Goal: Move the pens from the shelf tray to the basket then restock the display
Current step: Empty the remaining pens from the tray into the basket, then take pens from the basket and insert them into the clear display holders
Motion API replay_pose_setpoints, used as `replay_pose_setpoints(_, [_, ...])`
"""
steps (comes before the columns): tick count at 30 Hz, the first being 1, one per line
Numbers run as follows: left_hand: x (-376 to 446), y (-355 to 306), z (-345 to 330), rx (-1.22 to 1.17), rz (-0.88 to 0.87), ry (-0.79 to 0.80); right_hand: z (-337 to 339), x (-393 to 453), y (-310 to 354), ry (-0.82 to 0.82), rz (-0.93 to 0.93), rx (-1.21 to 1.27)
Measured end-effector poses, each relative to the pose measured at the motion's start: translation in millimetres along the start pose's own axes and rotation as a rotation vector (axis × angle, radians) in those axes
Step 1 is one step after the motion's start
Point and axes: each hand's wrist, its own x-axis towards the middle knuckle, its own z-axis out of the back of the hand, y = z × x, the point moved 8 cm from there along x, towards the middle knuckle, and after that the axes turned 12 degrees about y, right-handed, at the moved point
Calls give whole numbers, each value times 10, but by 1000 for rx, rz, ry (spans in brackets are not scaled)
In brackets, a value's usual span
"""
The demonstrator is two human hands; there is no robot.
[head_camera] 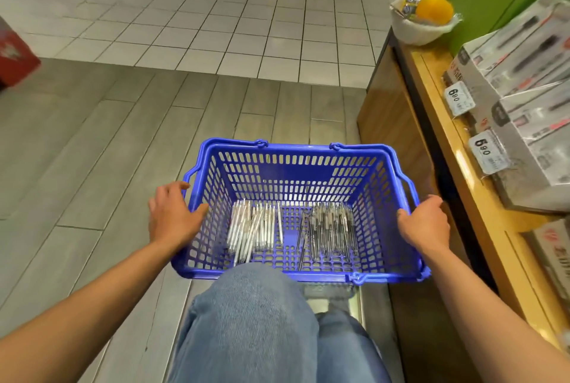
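1. Blue basket point(296, 163) sits on the floor beside the shelf point(438, 142).
2. Pens point(290, 228) lie inside, in white and dark piles.
3. Left hand point(172, 213) and right hand point(424, 222) grip opposite rims.
4. Lift level so the pens do not slide together.

- There is one camera, worn on the person's head.
- It looks forward and down, so the blue basket point(296, 166) sits in the middle, close below.
- Both arms reach in from the bottom corners, and the knees are right under the camera.
- The wide lens also shows the floor ahead and a shelf point(431, 142) on the right.
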Motion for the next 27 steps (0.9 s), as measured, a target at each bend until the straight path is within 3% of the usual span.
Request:
replay_pose_setpoints(4, [68, 399, -243, -264, 294, 141, -85, 188, -75, 99, -163, -2])
replay_pose_setpoints(6, [107, 478, -300, -385, 333, 151, -210, 258, -159, 166, -183, 44])
replay_pose_setpoints(10, [224, 586, -367, -675, 411, 164, -306, 308, -322, 127, -189, 318])
replay_pose_setpoints(14, [265, 527, -197, -697, 489, 144, -316, 214, -321, 171, -259, 566])
replay_pose_setpoints(19, [142, 302, 440, -618, 572, 164, 51, -37, -12, 256, -316, 659])
replay_pose_setpoints(27, [-111, -519, 2196, -621, 610, 121, 1571, -547, 1307, 289, -277, 734])
